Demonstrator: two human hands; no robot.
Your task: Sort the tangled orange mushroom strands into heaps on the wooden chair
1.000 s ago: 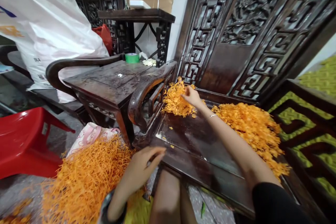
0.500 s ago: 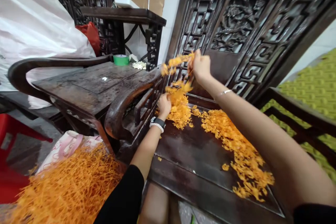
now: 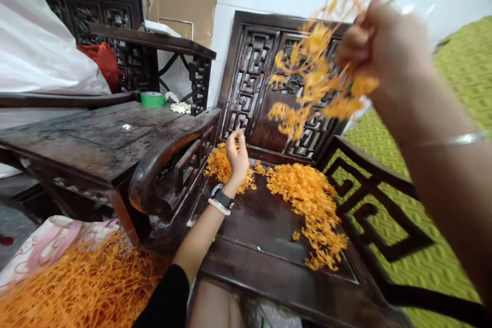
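Your right grip (image 3: 384,46) is closing in a fist, high up and blurred by motion, and you are holding a loose tangle of orange strands (image 3: 307,72) in it, with the strands trailing down and to the left of your knuckles. You are working best when you are pinching the tuft near its top and letting the ends hang free, so that they are not snagging on one another. Your left grip (image 3: 236,156) is standing well below the right one, with its fingers pointing up and drawn narrow; it may be pinching a strand or two, but the view is too poor to be sure.

Just beneath and around the left grip, a small pile of orange strands (image 3: 225,164) is lying on the dark wooden seat of a carved bench (image 3: 261,220). A larger pile (image 3: 307,202) is spreading below and to the left of your raised right grip. A black watch (image 3: 222,199) and a beaded bracelet (image 3: 219,207) are circling your left wrist. Left of the left grip, a curved armrest (image 3: 161,174) is separating the seat from a dark wooden table (image 3: 96,138), with a green tape roll (image 3: 152,99) sitting at its back. Lower left, a big heap of orange strands (image 3: 77,287) is lying over a pink patterned cloth (image 3: 49,243).
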